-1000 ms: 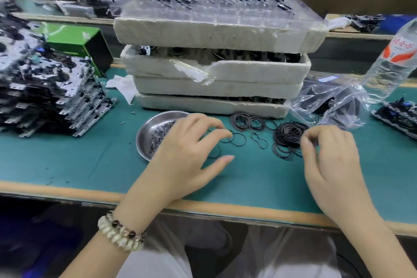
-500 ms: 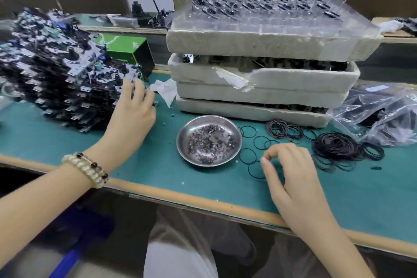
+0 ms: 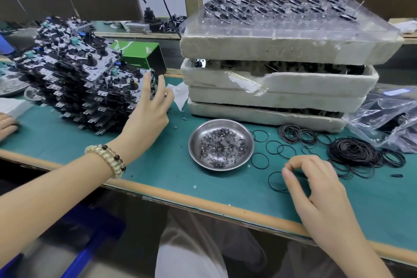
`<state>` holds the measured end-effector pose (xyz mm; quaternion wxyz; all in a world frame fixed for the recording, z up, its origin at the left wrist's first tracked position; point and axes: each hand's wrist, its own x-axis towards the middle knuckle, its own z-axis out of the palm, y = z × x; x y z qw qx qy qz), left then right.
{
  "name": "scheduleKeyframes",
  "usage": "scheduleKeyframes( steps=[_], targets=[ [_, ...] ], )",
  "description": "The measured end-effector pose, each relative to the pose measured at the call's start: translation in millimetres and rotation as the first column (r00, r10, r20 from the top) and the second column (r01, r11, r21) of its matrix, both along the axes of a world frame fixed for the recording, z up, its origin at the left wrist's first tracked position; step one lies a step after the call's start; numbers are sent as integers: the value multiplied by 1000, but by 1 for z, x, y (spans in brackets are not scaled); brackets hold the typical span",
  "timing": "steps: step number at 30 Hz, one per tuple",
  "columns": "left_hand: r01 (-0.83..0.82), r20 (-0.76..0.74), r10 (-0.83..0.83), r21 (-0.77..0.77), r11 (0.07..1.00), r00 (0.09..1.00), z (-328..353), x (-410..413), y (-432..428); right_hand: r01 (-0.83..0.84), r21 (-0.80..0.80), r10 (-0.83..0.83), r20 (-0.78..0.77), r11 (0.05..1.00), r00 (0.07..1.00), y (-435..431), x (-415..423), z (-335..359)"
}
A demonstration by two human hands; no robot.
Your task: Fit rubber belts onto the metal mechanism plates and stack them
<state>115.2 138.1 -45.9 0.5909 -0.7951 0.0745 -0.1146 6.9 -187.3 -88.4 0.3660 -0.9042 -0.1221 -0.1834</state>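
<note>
A tall, leaning stack of metal mechanism plates stands at the left of the green bench. My left hand, with a bead bracelet on the wrist, reaches to the stack's right side. Its fingers are spread and straight, and their tips touch the edge of the top plate. Thin black rubber belts lie loose on the mat, some singly and many in a heap. My right hand rests near the front edge with curled fingers. Thumb and forefinger pinch at the rim of one loose rubber belt.
A steel dish of small washers sits between my hands. Behind it rise stacked foam trays topped by a clear tray of pin parts. A green box stands at the back and plastic bags lie at right. Another person's hand shows at the left edge.
My left hand swung from the belts to the plate stack and has now lifted to its top plate. My right hand drew back from the belt heap toward the front edge.
</note>
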Motion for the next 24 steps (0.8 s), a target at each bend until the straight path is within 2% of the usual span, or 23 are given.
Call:
scheduleKeyframes(
  steps=[8, 15, 19, 24],
  targets=[
    [5, -95, -13, -77, 997, 995, 7, 5, -4, 4, 27, -4, -8, 1000, 1000, 0, 0, 0],
    [177, -137, -186, -75, 981, 973, 4, 9, 6, 11, 22, -11, -12, 1000, 1000, 1, 1, 1],
    [341, -39, -342, -39, 939, 939, 0, 9, 14, 10, 24, -9, -13, 1000, 1000, 0, 1, 1],
    [450, -26, -451, -30, 893, 892, -4, 5, 20, 18, 16, -18, -16, 1000, 1000, 1, 1, 1]
  ],
)
